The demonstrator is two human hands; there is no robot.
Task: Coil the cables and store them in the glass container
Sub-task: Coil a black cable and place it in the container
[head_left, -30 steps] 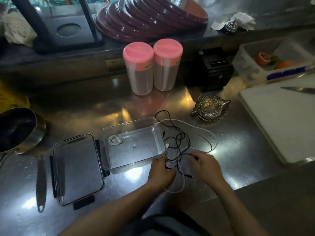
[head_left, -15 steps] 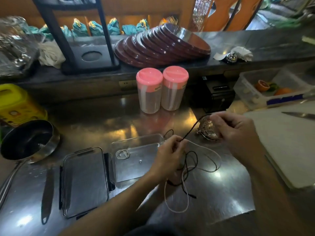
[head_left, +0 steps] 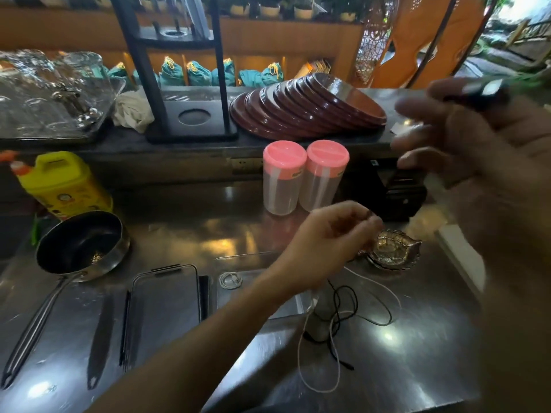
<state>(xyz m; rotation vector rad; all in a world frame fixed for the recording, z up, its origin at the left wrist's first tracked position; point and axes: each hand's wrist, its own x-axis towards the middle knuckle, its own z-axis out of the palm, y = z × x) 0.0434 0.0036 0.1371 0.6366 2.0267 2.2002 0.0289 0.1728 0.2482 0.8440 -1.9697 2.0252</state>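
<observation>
left hand raised over the steel counter, fingers curled; a thin black cable appears pinched there, blur leaves it uncertain. right hand lifted close to the camera, heavily blurred, grip cannot be told. hands held apart. black cable and a white cable lie tangled on the counter just right of the clear glass container, white loop reaching toward the near counter edge. open steel left right of the cables. one small coiled white cable sits inside the container. its clear lid lies just left. black saucepan stands well apart at left.
</observation>
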